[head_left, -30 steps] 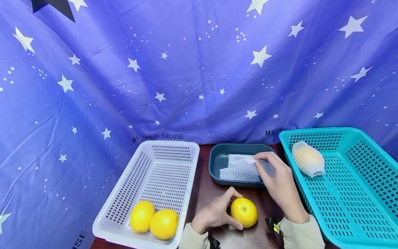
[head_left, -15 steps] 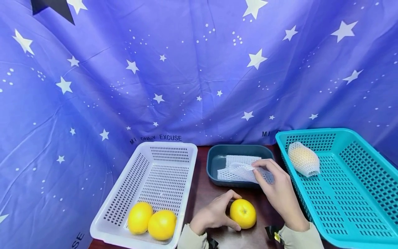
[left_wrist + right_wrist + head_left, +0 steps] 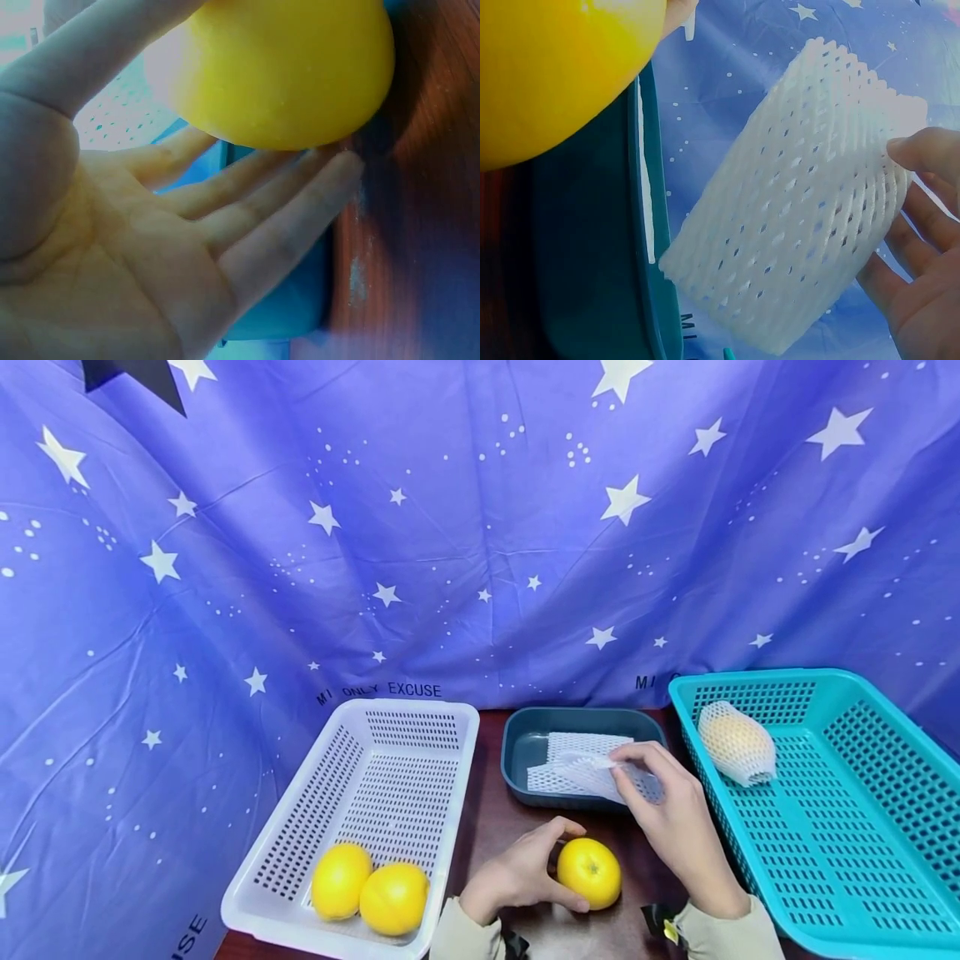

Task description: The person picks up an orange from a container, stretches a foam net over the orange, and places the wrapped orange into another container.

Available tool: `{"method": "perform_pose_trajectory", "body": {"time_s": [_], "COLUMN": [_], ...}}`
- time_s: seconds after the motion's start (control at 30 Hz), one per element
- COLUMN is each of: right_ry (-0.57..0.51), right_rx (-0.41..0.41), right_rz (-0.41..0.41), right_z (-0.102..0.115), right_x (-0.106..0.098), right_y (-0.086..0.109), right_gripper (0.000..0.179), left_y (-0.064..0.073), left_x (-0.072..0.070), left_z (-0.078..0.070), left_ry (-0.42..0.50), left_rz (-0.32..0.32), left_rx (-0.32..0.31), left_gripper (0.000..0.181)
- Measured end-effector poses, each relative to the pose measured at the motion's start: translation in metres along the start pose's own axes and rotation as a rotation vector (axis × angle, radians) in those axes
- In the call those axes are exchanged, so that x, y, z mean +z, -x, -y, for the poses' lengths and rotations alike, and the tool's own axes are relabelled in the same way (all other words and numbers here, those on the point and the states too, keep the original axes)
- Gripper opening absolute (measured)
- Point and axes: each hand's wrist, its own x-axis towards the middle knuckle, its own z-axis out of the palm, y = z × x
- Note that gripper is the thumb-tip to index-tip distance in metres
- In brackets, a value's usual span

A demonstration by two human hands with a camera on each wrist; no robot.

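A yellow, orange-like fruit (image 3: 588, 873) sits on the dark wooden table in front of the person. The left hand (image 3: 517, 872) holds it from the left side, thumb at the near side and fingers curved round the far side; the fruit's lower part (image 3: 285, 82) fills the top of the left wrist view. Over the dark teal tray (image 3: 517, 752), the right hand (image 3: 667, 814) pinches a white foam net sleeve (image 3: 802, 195) by one end between thumb and fingers. The sleeve hangs flat and tilted above the tray. More white foam net (image 3: 558, 745) lies inside the tray.
At the left stands a white perforated basket (image 3: 468, 760) with two yellow fruits (image 3: 393, 899) in its near end. A turquoise basket (image 3: 832, 852) at the right holds one fruit in a foam net (image 3: 738, 743). A blue starry curtain (image 3: 480, 527) hangs behind.
The right hand has lowered slightly toward the near side of the tray, and the pinched foam net now spreads further below its fingers. The left hand and its fruit stay almost in place.
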Motion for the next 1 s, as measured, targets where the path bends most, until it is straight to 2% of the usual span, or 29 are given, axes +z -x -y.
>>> {"method": "perform_pose_trajectory", "body": {"time_s": [0.23, 0.37, 0.47, 0.53, 0.63, 0.77, 0.87, 1.0], "right_ry": [-0.009, -0.012, -0.017, -0.027, -0.051, -0.056, -0.053, -0.038], "right_rx": [0.007, 0.004, 0.016, 0.028, 0.042, 0.051, 0.074, 0.122], "right_rz": [-0.002, 0.001, 0.001, 0.003, 0.021, 0.055, 0.075, 0.105], "right_z": [0.003, 0.006, 0.01, 0.013, 0.017, 0.022, 0.026, 0.028], "right_x": [0.001, 0.0, 0.0, 0.001, 0.003, 0.007, 0.009, 0.009], "right_y": [-0.001, -0.001, -0.001, 0.0, 0.001, 0.001, 0.002, 0.002], "right_gripper": [0.025, 0.023, 0.021, 0.019, 0.019, 0.02, 0.018, 0.01], "left_y": [0.003, 0.004, 0.005, 0.005, 0.002, -0.001, -0.002, -0.002], "left_x": [-0.001, -0.003, -0.005, -0.006, -0.005, -0.004, -0.004, -0.006], "left_z": [-0.005, -0.012, -0.017, -0.02, -0.023, -0.027, -0.027, -0.026], "left_ry": [0.0, 0.12, 0.225, 0.285, 0.367, 0.414, 0.389, 0.432], "left_rz": [-0.03, -0.062, -0.12, -0.169, -0.235, -0.329, -0.434, -0.554], "left_rx": [-0.044, -0.08, -0.082, -0.055, 0.029, 0.124, 0.142, 0.132], "left_gripper": [0.072, 0.079, 0.082, 0.079, 0.069, 0.05, 0.038, 0.029]}}
